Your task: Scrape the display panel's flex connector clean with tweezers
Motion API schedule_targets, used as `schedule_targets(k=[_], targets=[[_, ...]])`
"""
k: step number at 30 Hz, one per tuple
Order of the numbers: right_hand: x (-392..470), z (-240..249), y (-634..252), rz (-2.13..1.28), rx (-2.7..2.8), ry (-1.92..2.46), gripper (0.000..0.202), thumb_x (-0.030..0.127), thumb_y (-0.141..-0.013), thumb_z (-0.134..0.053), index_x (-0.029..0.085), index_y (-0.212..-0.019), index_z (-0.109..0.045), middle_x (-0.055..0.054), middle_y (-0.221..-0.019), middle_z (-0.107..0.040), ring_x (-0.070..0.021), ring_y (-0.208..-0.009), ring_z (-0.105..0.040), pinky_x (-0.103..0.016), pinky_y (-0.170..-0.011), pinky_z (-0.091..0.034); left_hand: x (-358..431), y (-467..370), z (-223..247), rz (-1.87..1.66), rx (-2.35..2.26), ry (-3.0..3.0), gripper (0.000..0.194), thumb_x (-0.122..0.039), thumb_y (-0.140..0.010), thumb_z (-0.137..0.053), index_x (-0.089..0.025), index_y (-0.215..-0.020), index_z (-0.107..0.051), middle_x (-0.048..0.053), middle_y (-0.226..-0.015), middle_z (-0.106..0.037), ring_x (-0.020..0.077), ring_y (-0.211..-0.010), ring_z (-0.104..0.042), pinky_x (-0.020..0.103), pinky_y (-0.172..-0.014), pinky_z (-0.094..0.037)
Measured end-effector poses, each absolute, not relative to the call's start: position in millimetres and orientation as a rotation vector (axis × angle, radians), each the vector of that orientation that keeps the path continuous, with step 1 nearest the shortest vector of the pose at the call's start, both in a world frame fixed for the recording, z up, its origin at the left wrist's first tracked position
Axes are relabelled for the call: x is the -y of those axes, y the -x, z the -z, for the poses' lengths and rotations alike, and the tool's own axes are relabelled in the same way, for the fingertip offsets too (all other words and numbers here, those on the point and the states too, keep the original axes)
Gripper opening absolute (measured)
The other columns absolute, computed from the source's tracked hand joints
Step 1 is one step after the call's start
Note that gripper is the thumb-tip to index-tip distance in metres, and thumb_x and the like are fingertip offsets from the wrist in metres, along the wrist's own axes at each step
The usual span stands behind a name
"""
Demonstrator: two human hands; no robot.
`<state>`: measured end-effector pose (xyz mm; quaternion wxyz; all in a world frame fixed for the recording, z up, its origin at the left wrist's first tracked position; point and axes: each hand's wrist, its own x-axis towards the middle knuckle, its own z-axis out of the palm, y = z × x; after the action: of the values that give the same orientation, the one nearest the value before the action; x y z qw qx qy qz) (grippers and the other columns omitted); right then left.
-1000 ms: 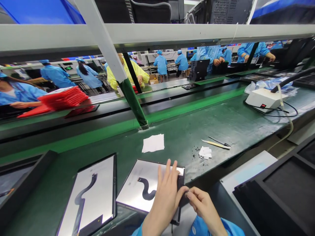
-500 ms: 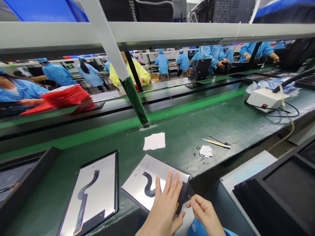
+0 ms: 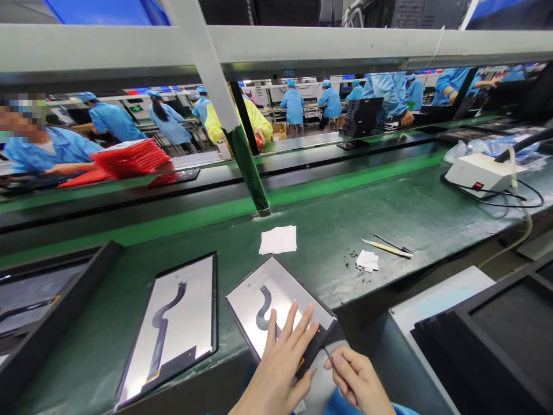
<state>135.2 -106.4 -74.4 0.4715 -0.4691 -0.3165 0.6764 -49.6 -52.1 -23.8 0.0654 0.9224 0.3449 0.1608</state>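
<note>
A silver-backed display panel [image 3: 280,288] with a curved dark ribbon cable lies tilted at the bench's front edge, its near corner over the edge. My left hand [image 3: 283,357] rests on it, fingers spread, thumb at the near edge. Pinched in my right hand [image 3: 356,374] is a thin dark tool [image 3: 326,350], its tip at the panel's black border. A second panel [image 3: 177,323], also with a ribbon cable, lies flat to the left.
White paper [image 3: 277,240] lies behind the panel. Right of it are small white pieces [image 3: 367,261], dark crumbs, a yellow-handled blade [image 3: 386,247] and tweezers. A black tray [image 3: 93,276] stands left, a white device [image 3: 481,174] far right. People work across the bench.
The view has shifted, so the bench items appear farther right and higher. The tool's tip has come onto the panel's black border, and my right hand has moved slightly closer to it.
</note>
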Motion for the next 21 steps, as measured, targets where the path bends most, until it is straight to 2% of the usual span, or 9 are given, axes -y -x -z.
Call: schedule_targets(k=[6, 15, 21], targets=[[104.7, 64.5, -139.6, -1.661, 0.69, 1.155, 0.064, 0.081, -0.066, -0.067, 0.018, -0.074, -0.06, 0.012, -0.044, -0.033, -0.002, -0.034, -0.017, -0.02, -0.036, -0.012, 49.6, 52.7, 25.2, -0.459, -1.006, -2.81, 0.082, -0.002, -0.084, -0.051, -0.023, -0.157, -0.021, 0.012, -0.161, -0.028, 0.0362, -0.15, -0.019, 0.068, -0.114, -0.019], [102.2, 53.7, -159.9, -1.586, 0.661, 1.197, 0.056, 0.073, -0.076, -0.067, 0.016, -0.076, -0.063, 0.012, -0.048, -0.03, -0.0022, -0.04, -0.016, -0.019, -0.04, -0.011, 48.8, 52.9, 21.5, -0.487, -0.986, -2.799, 0.077, -0.002, -0.085, -0.05, -0.022, -0.156, -0.025, 0.01, -0.16, -0.032, 0.0361, -0.15, -0.02, 0.07, -0.113, -0.02], [97.3, 46.0, -169.2, -1.559, 0.628, 1.213, 0.056, 0.072, -0.075, -0.069, 0.016, -0.077, -0.064, 0.012, -0.048, -0.029, -0.002, -0.04, -0.015, -0.02, -0.041, -0.01, 51.1, 50.6, 26.7, -0.492, -1.023, -2.779, 0.078, -0.001, -0.085, -0.046, -0.024, -0.156, -0.024, 0.008, -0.161, -0.029, 0.0346, -0.151, -0.016, 0.07, -0.115, -0.017]])
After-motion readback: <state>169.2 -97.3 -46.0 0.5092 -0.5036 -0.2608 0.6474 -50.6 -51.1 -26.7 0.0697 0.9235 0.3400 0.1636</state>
